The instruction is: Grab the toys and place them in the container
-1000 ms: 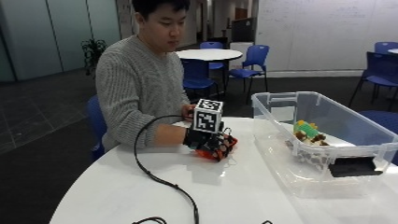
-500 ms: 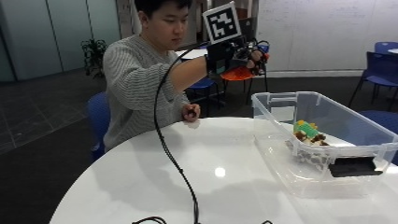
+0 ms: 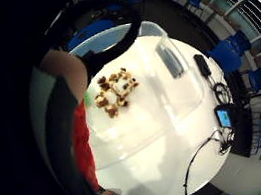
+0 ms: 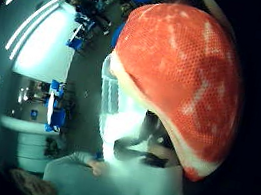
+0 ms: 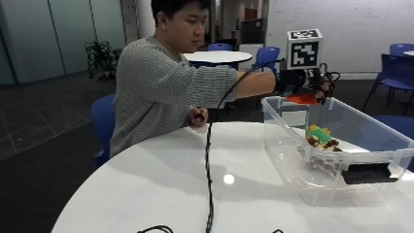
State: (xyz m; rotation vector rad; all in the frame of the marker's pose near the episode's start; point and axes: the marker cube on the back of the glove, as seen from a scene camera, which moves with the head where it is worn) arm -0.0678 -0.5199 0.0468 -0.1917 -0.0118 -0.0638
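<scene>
One red toy in your gloved hand, held above the container

You sit at the round white table [image 5: 194,179] with your right hand [image 5: 305,83] stretched out over the near end of the clear plastic container [image 5: 291,160]. Your fingers are curled around a red toy [image 5: 302,98], which shows just below the glove as a flat orange-red shape. It hangs above the rim of the container, not touching the walls or the floor of it.

From your palm on the thumb side, the red toy [image 4: 184,81] fills most of the view: a rounded, mesh-textured red body with pale blotches and a whitish edge, pressed close to the palm. From the little finger side, only a red strip of it [image 3: 82,146] shows beside your hand, and past it you look down into the container [image 3: 160,36].

Several small toys [image 5: 321,138] already lie on the floor of the container, brown and tan pieces with a green and yellow one among them; the same cluster [image 3: 114,94] shows from the palm. A dark label [image 5: 367,174] sits on the near outer wall of the container.

Your bare left hand [image 5: 198,116] rests at the table's edge in front of you, fingers loosely curled, well apart from the container
</scene>
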